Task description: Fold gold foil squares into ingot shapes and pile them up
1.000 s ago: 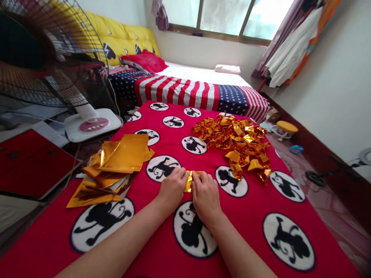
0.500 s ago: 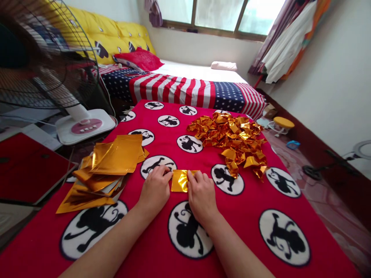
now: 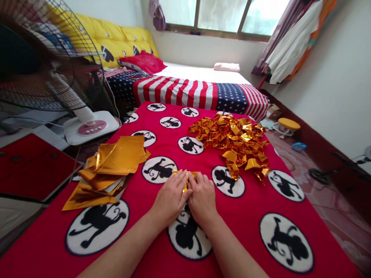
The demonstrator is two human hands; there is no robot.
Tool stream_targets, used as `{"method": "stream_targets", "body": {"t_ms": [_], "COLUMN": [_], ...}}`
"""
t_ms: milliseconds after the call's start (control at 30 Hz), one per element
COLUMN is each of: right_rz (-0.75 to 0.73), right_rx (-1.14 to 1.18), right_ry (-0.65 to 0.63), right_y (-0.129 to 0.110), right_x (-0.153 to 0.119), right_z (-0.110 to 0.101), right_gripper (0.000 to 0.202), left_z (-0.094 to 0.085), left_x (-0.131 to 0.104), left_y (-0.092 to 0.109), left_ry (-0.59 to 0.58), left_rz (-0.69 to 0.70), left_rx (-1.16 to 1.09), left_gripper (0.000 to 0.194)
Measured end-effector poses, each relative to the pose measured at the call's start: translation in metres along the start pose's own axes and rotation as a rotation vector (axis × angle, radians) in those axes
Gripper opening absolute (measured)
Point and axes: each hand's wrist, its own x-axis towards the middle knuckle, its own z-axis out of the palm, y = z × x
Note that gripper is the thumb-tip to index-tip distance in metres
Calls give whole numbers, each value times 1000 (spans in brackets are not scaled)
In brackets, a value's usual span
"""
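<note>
A small folded sheet of gold foil paper lies on the red cloth, mostly covered by my two hands. My left hand rests over its left part, fingers stretched out flat and the thumb close to the right hand. My right hand presses the right part of the sheet with curled fingers; the fingertips are partly hidden. To the left is a loose stack of flat gold foil sheets. Beyond my right hand spreads a heap of folded gold foil pieces.
The red cloth with black monkey prints covers the table. A standing fan is at the left, beside a red panel. Behind the table stands a bed; a yellow stool is on the floor at right.
My left hand has moved right, from holding the sheet's left edge to lying flat over it. The right hand stays at about the same place. The view has shifted slightly.
</note>
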Motion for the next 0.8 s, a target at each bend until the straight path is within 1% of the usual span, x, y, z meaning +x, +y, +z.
{"method": "stream_targets", "body": {"t_ms": [133,233,400,500,567,633,667,733,800], "right_rz": [-4,15,121,149,147,91,20,-119,-184], "right_rx": [20,43,3,21,64,98,121,174,185], "right_ry": [5,6,18,58,119,183,191,134,47], "right_y": [0,4,28,39,35,24,17,3,-5], "right_x": [0,-1,-5,-7,-7,-6,-5,-4,-5], "right_z": [-1,-3,-6,-9,-11,-11,-10,-6,-1], "right_gripper": [35,35,35,36,38,40,41,43,45], "left_z": [4,4,4,4,5,7,8,9,10], "left_x": [-3,-2,0,0,0,0,-1,-2,-2], "left_y": [-3,-3,-1,0,0,-1,-2,-3,-4], "left_ry": [18,45,69,58,52,55,60,74,84], "left_rz": [-20,-35,-52,-60,-62,-61,-61,-72,-92], "left_rx": [4,-2,12,27,28,20,12,-4,-18], "left_gripper": [45,41,39,39,39,40,41,43,47]}}
